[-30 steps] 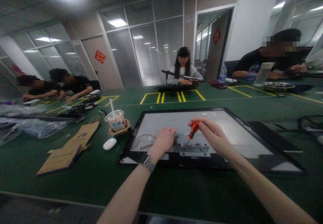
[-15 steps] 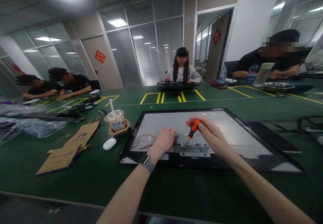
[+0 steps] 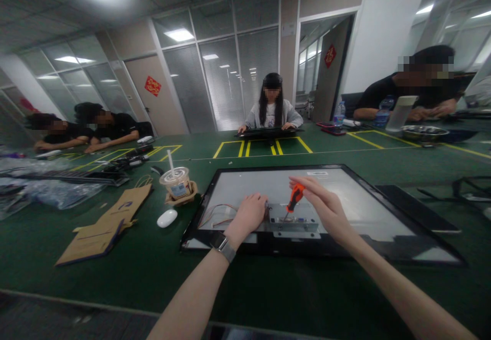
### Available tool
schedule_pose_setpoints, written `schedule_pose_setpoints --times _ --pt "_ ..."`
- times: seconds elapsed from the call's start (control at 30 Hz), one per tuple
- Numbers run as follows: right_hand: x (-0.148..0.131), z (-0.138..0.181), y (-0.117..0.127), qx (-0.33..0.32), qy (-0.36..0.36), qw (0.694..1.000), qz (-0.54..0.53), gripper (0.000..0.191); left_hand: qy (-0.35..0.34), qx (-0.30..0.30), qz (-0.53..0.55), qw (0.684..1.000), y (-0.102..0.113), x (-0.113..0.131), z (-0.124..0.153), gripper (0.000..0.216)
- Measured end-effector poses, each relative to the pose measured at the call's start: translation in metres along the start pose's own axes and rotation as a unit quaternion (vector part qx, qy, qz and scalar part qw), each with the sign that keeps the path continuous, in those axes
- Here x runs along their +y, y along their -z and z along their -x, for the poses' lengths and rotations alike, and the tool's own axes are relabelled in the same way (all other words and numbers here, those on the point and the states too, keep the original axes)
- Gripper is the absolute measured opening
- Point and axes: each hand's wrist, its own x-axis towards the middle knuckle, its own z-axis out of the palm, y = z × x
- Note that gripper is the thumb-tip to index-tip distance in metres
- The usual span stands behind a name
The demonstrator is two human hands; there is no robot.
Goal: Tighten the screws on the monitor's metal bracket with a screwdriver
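Note:
A large flat display panel [image 3: 230,186] with a black frame lies face-down or face-up, I cannot tell which, on the green table. Near its front edge sits a grey metal bracket [image 3: 311,226] with a small board and a blue connector. My left hand [image 3: 250,213] is curled against the bracket's left end, its fingertips partly hidden. Over the bracket, my right hand [image 3: 324,201] has its fingers closed at an orange and black screwdriver [image 3: 295,197]. The tool leans, its tip down at the board. Thin cables [image 3: 218,214] lie left of my left hand.
Left of the panel stand a drink cup [image 3: 177,182] with a straw and a white mouse-like case [image 3: 166,218], beside a brown paper bag [image 3: 111,217]. A dark flat slab [image 3: 418,207] lies to the right. Across the table a person [image 3: 270,107] holds another panel.
The screwdriver has turned slightly and my right fingers have straightened and shifted a little right. My left hand stays in place. The person opposite has lowered both hands to their panel's edges.

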Motion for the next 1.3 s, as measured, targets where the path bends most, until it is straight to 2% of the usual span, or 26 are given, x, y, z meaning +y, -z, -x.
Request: schedule_pose_setpoints --times 0.13,0.3,0.43,0.57,0.73,0.8,0.97,1.17,1.3 --pt "0.002 0.0 0.0 0.003 -0.001 1.0 0.001 0.031 -0.003 0.0 -0.004 1.0 -0.001 0.0 0.0 0.027" --pt "0.003 -0.001 -0.002 0.038 0.015 0.999 0.018 0.016 0.0 0.01 0.005 1.0 -0.002 -0.001 0.0 0.026" --pt "0.0 0.001 -0.002 0.01 0.006 1.0 0.016 0.026 -0.003 -0.001 -0.007 1.0 0.0 0.0 0.001 0.027" --pt "0.003 0.002 -0.003 -0.015 -0.023 1.0 -0.001 0.033 -0.014 0.008 -0.081 0.997 0.006 0.007 0.003 0.026" --pt "0.008 0.001 -0.004 0.035 -0.003 0.999 0.029 0.019 -0.002 0.04 -0.165 0.986 0.008 0.023 0.002 0.023" --pt "0.008 0.001 -0.004 0.034 -0.003 0.999 0.027 0.018 -0.001 0.038 -0.18 0.983 0.007 0.026 0.001 0.024" --pt "0.007 0.002 -0.004 -0.005 -0.027 1.0 -0.008 0.03 0.007 0.012 -0.156 0.988 0.005 0.025 0.001 0.023" --pt "0.012 0.002 -0.005 0.025 -0.012 0.999 0.016 0.024 0.009 0.0 -0.146 0.989 0.009 0.025 0.005 0.023" --pt "0.01 0.002 -0.004 0.007 -0.01 1.0 0.013 0.028 0.018 -0.012 -0.131 0.991 0.008 0.024 0.004 0.021"
